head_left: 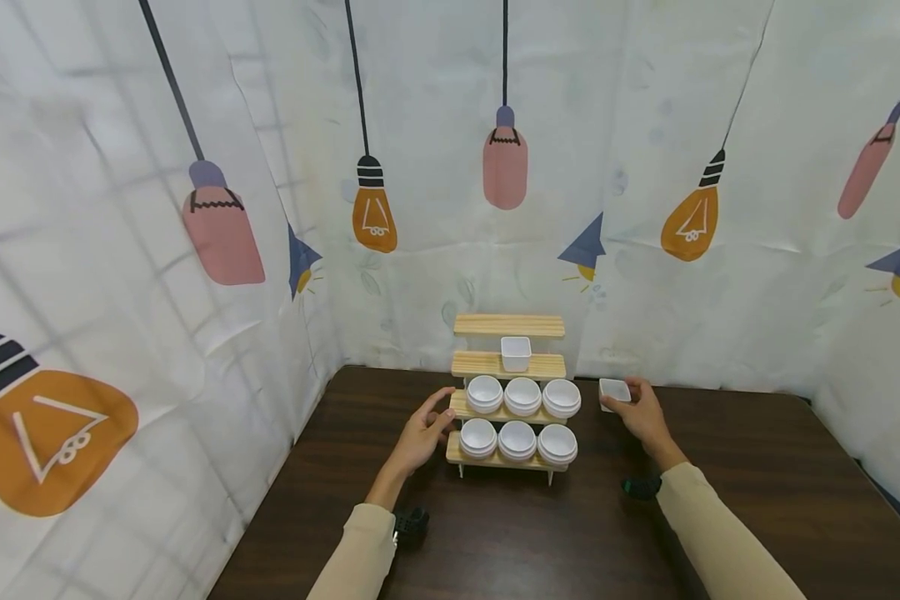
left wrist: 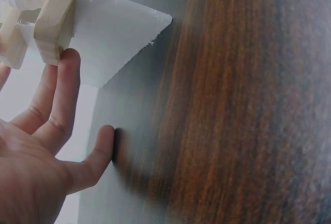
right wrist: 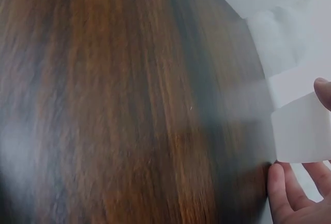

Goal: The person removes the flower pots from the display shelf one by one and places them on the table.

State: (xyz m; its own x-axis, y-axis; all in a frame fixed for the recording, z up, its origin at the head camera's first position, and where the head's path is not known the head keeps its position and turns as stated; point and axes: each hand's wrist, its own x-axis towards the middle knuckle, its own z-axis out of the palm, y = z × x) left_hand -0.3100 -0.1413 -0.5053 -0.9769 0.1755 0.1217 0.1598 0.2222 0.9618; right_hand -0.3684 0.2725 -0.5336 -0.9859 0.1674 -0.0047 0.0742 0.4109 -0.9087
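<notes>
Pinching a square white cup (head_left: pixel 612 390) between thumb and fingers, the person's right hand (head_left: pixel 645 412) is holding it at three o'clock from a wooden rack (head_left: pixel 508 325). From where I'm standing, the cup's mouth is facing upward; its sides are looking nearly equal, so I cannot tell a long axis, nor whether its base is touching the dark table (head_left: pixel 525 542). At the rack's nine o'clock, the left hand (head_left: pixel 422 432) is spreading its fingers, fingertips touching a shelf end (left wrist: pixel 54 27) without wrapping round it. The rack's long axis is running from nine to three, its shelves stepping up toward twelve. Round white cups (head_left: pixel 522 393) are sitting mouth-up in two rows of three on the lower shelves, and another square cup (head_left: pixel 516 357) is standing mouth-up above them. Beyond, at twelve, a lamp-printed curtain (head_left: pixel 435 83) is hanging.
</notes>
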